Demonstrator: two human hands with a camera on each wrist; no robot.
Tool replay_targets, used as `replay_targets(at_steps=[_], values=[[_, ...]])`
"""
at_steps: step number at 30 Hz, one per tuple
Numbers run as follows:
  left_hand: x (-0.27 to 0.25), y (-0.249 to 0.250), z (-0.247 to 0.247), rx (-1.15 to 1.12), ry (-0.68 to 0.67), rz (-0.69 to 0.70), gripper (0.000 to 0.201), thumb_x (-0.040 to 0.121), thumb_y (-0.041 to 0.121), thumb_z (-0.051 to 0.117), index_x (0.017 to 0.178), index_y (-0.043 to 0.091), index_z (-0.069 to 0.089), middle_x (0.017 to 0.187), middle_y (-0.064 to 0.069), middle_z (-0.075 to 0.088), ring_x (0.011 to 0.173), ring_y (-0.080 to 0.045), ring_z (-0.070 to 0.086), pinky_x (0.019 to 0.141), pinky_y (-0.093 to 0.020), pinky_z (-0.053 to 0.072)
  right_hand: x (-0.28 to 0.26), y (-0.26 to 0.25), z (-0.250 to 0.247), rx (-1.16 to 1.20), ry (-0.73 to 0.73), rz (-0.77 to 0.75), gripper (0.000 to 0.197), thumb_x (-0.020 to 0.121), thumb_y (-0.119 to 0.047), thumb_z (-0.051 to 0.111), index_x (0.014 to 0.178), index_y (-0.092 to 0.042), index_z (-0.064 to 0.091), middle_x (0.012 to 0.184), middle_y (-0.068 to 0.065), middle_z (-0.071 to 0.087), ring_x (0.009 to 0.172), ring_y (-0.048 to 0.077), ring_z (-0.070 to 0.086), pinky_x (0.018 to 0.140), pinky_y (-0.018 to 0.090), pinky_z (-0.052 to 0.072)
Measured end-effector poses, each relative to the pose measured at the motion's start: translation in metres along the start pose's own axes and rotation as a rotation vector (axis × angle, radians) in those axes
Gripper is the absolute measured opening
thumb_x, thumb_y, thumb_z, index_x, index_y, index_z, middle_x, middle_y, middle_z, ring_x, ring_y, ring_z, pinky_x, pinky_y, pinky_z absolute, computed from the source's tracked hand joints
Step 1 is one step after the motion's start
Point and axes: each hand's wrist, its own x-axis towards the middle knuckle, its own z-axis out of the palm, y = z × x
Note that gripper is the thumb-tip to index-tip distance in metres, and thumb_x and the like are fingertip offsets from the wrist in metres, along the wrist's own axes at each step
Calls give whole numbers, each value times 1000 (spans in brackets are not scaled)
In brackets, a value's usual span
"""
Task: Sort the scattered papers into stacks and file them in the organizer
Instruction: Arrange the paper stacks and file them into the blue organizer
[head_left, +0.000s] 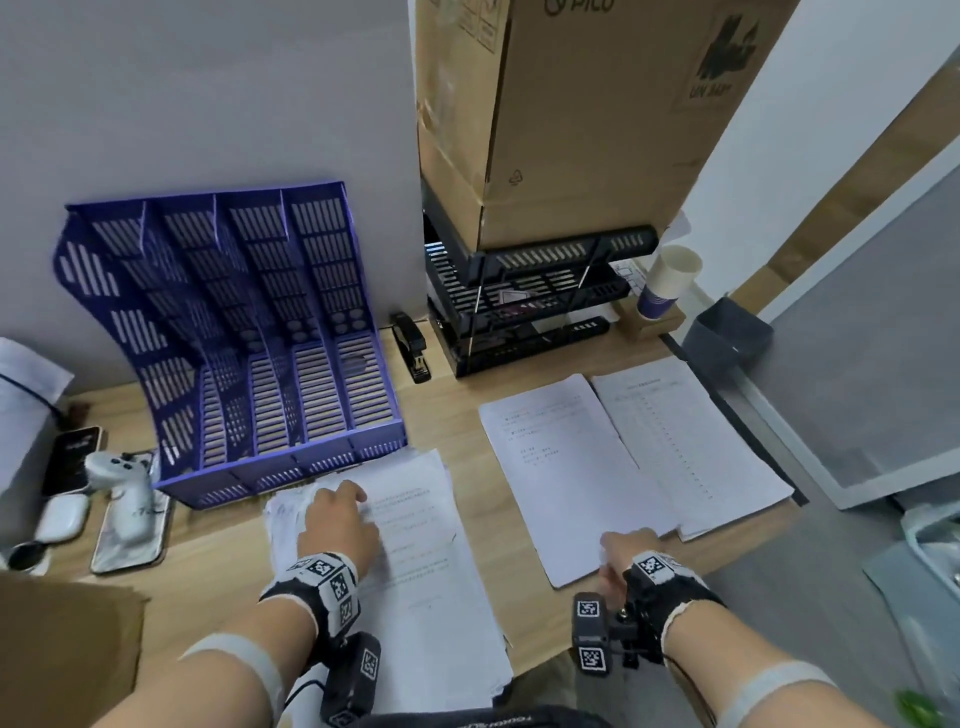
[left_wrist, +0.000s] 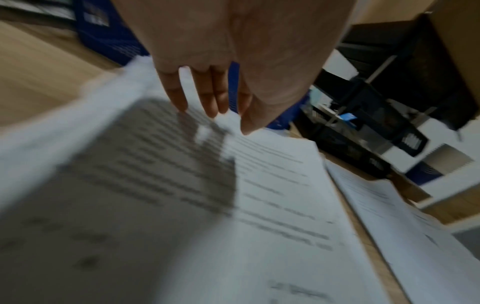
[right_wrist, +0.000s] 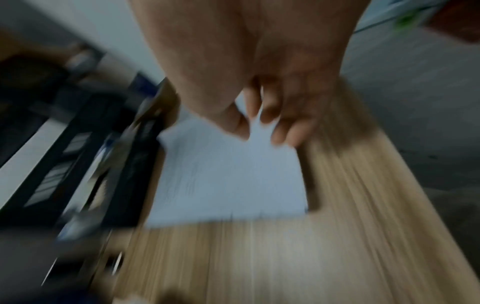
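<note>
A blue slotted organizer (head_left: 234, 338) lies tilted against the wall, its compartments empty. Just in front of it a thick stack of printed papers (head_left: 431, 571) runs to the desk's near edge. My left hand (head_left: 343, 499) rests on the far end of that stack; the left wrist view shows its fingers (left_wrist: 207, 98) straight and touching the top sheet (left_wrist: 272, 195). To the right lie a printed sheet (head_left: 561, 467) and, overlapping it, another paper stack (head_left: 691, 441). My right hand (head_left: 618, 551) is at the sheet's near corner. In the blurred right wrist view, thumb and curled fingers (right_wrist: 283, 133) pinch the white sheet (right_wrist: 228, 176).
A black letter-tray rack (head_left: 519, 312) under a cardboard box (head_left: 571, 104) stands behind the right papers, with a stapler (head_left: 410, 345) and a paper cup (head_left: 667, 280) beside it. Phones, a white controller (head_left: 119, 488) and an earbud case (head_left: 62, 517) crowd the left. The desk ends at right.
</note>
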Motion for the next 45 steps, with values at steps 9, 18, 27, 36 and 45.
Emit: replay_targets(at_steps=[9, 18, 27, 36, 45], values=[[-18, -71, -11, -189, -26, -182, 40, 82, 10, 63, 121, 14, 53, 103, -10, 62, 94, -29, 61, 82, -31, 47, -51, -13, 113, -659, -364, -421, 13, 73, -32, 67, 79, -23, 59, 82, -7, 62, 79, 17, 62, 72, 29, 53], [-38, -92, -15, -344, 8, -173, 13, 78, 19, 69, 80, 18, 55, 76, -3, 62, 71, -24, 57, 71, -33, 49, -54, -5, 142, -738, -271, -540, 7, 70, -22, 62, 76, -23, 57, 67, -7, 62, 63, 17, 57, 64, 25, 50], [-36, -86, -16, -398, 26, -127, 41, 78, 27, 77, 104, 21, 46, 98, -6, 55, 77, -19, 55, 74, -30, 46, -52, -4, 119, -533, -172, -631, 12, 85, -6, 49, 85, -18, 49, 66, 3, 43, 61, 16, 41, 59, 23, 34], [-26, -36, -14, -667, -357, -45, 47, 78, 41, 78, 112, 22, 52, 110, -5, 69, 94, -23, 69, 78, -34, 57, -66, -21, 76, -301, -86, -652, 6, 94, -8, 48, 99, -6, 50, 62, 4, 50, 57, 15, 40, 52, 18, 34], [-19, 37, -1, -877, -396, 61, 20, 90, 15, 59, 104, 29, 61, 117, -2, 70, 107, -29, 66, 100, -48, 50, -66, -17, 19, -435, -163, -444, 35, 85, -13, 60, 119, -20, 57, 122, 0, 64, 106, 16, 59, 93, 29, 48]])
